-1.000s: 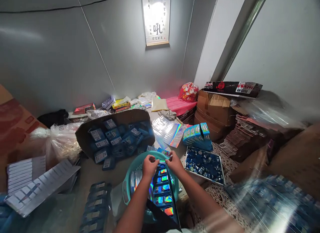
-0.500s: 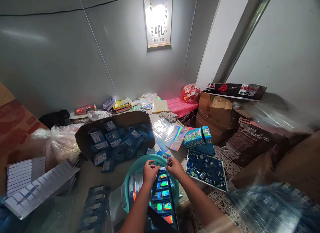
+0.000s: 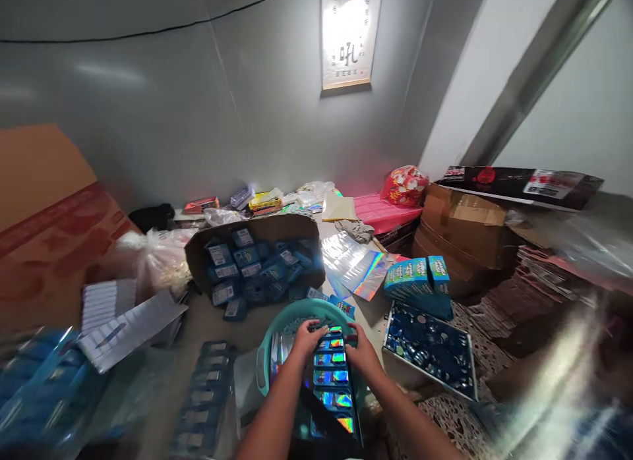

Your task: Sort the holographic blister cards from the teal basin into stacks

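Note:
A row of dark blue packs with shiny rainbow foil faces (image 3: 331,378) runs lengthwise over a round teal basin (image 3: 264,354). My left hand (image 3: 307,341) is at the far left of this row, fingers curled together and their tips on the last pack; whether they grip a small piece is hidden. Against the row's right edge is my right hand (image 3: 363,351), its thumb and forefinger apart with a dark gap between them. Inside the basin, left of the row, stand silvery sheets (image 3: 280,351), and small pale pieces lie behind my left hand.
Blue packs (image 3: 247,285) fill a tipped carton at the back. On the right are a box of small blue shiny pieces (image 3: 429,345) and blue cartons (image 3: 406,279). Slotted white sheets (image 3: 131,328) and another row of dark blue packs (image 3: 205,397) lie left. Foil sheets (image 3: 353,265) lie behind.
The view has swung left, so everything appears farther right. My hands have moved from meeting at the row's far end to its two sides, and my right thumb and forefinger have spread.

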Demonstrator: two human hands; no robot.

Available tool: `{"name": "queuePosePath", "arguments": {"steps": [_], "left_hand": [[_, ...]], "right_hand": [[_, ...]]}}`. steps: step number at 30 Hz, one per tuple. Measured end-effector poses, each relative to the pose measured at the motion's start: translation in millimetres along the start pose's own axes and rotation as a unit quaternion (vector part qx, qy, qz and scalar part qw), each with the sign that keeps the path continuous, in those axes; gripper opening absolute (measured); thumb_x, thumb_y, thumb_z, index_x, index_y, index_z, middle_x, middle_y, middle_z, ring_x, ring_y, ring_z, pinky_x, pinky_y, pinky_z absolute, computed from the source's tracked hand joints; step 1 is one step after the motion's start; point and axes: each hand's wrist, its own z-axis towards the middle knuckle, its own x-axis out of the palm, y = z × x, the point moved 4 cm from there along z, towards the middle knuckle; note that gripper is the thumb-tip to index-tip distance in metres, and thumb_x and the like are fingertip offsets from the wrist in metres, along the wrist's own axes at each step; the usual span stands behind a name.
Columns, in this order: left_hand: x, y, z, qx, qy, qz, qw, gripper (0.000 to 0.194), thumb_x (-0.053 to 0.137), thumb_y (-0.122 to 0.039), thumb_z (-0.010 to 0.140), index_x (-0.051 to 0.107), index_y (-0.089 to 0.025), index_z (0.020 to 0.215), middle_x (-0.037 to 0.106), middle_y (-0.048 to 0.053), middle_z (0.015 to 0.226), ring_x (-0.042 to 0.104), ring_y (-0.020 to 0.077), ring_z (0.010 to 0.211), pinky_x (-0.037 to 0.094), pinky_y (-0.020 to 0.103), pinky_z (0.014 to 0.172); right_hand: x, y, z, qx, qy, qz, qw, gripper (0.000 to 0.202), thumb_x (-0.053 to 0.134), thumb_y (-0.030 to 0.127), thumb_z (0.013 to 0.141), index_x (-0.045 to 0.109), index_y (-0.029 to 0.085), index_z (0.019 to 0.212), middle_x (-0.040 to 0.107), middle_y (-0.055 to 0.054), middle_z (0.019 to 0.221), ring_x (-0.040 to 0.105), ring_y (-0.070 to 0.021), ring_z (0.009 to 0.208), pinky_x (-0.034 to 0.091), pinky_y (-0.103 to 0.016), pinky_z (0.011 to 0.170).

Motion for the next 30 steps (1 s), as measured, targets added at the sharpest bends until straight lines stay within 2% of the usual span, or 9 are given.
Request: {"name": "queuePosePath", "arguments": {"steps": [2, 4, 9, 12, 15, 19, 22, 25, 30], "left_hand": [[-14.7, 0, -5, 0.026, -0.034, -0.001, 0.999, 0.023, 0.067, -0.032, 0.090, 0.067, -0.014, 0.104, 0.072, 0.003, 0.095, 0.069, 0.0159, 0.084, 0.060, 0.037, 0.080], [-47.7, -1, -15, 0.061, -0.096, 0.006, 0.994, 0.025, 0.064, -0.036, 0.092, 0.066, -0.015, 0.105, 0.072, 0.005, 0.103, 0.069, 0.0175, 0.091, 0.059, 0.040, 0.085], [-174.2, 8, -74, 0.118, -0.251, 0.079, 0.957, 0.035, 0.057, -0.047, 0.089, 0.066, -0.015, 0.100, 0.073, 0.010, 0.101, 0.067, 0.0241, 0.100, 0.052, 0.048, 0.098], [-227.1, 23, -115, 0.112, -0.279, 0.149, 0.942, 0.044, 0.050, -0.056, 0.086, 0.067, -0.018, 0.100, 0.073, 0.013, 0.101, 0.067, 0.0289, 0.100, 0.052, 0.049, 0.096], [-241.6, 42, -142, 0.101, -0.242, 0.242, 0.934, 0.047, 0.068, -0.051, 0.074, 0.070, -0.019, 0.108, 0.070, 0.014, 0.115, 0.063, 0.0318, 0.114, 0.048, 0.049, 0.104], [-236.2, 70, -163, 0.071, -0.201, 0.354, 0.910, 0.077, 0.088, -0.028, 0.042, 0.072, -0.023, 0.117, 0.055, 0.020, 0.146, 0.045, 0.0460, 0.138, 0.029, 0.064, 0.116], [-239.1, 78, -172, 0.087, -0.189, 0.401, 0.892, 0.055, 0.078, -0.019, 0.057, 0.074, -0.024, 0.111, 0.060, 0.015, 0.143, 0.043, 0.0398, 0.142, 0.017, 0.060, 0.123], [-253.9, 75, -176, 0.110, -0.189, 0.407, 0.887, 0.030, 0.052, -0.015, 0.083, 0.075, -0.025, 0.098, 0.073, 0.008, 0.122, 0.060, 0.0265, 0.127, 0.022, 0.052, 0.124], [-290.3, 68, -171, 0.111, -0.220, 0.374, 0.894, 0.033, 0.038, -0.020, 0.092, 0.069, -0.021, 0.103, 0.074, 0.010, 0.108, 0.068, 0.0234, 0.106, 0.051, 0.039, 0.099]], "right_hand": [[0, -1, -12, -0.009, 0.022, -0.008, 1.000, 0.073, 0.053, 0.037, 0.068, 0.042, 0.017, 0.138, 0.068, -0.011, 0.110, 0.069, -0.0294, 0.093, 0.052, -0.043, 0.088], [-4, -3, -22, -0.016, 0.039, -0.017, 0.999, 0.077, 0.050, 0.043, 0.074, 0.036, 0.016, 0.144, 0.065, -0.016, 0.122, 0.069, -0.0305, 0.098, 0.052, -0.045, 0.092], [-22, -15, -32, 0.008, 0.059, 0.019, 0.998, 0.071, 0.053, 0.056, 0.074, 0.049, 0.016, 0.133, 0.066, -0.020, 0.125, 0.067, -0.0343, 0.109, 0.056, -0.045, 0.088], [-23, -19, -27, 0.038, 0.068, 0.068, 0.995, 0.074, 0.057, 0.063, 0.072, 0.051, 0.015, 0.127, 0.063, -0.023, 0.129, 0.071, -0.0336, 0.099, 0.061, -0.042, 0.074], [-19, -14, -15, 0.033, 0.049, 0.070, 0.996, 0.076, 0.056, 0.068, 0.070, 0.053, 0.014, 0.123, 0.065, -0.024, 0.124, 0.070, -0.0353, 0.105, 0.061, -0.043, 0.078], [-11, 12, -2, -0.017, 0.012, 0.037, 0.999, 0.074, 0.056, 0.069, 0.073, 0.052, 0.018, 0.127, 0.063, -0.020, 0.130, 0.061, -0.0367, 0.122, 0.053, -0.049, 0.099], [-4, 44, -1, -0.112, -0.021, -0.046, 0.992, 0.070, 0.054, 0.067, 0.079, 0.053, 0.020, 0.130, 0.059, -0.019, 0.136, 0.059, -0.0375, 0.124, 0.053, -0.051, 0.096], [5, 70, 2, -0.191, -0.043, -0.136, 0.971, 0.069, 0.049, 0.065, 0.082, 0.055, 0.018, 0.132, 0.060, -0.019, 0.135, 0.060, -0.0373, 0.121, 0.052, -0.052, 0.097], [16, 56, 37, -0.072, 0.039, -0.147, 0.986, 0.073, 0.056, 0.067, 0.066, 0.068, 0.014, 0.114, 0.067, -0.023, 0.128, 0.057, -0.0432, 0.126, 0.039, -0.054, 0.113]]}}
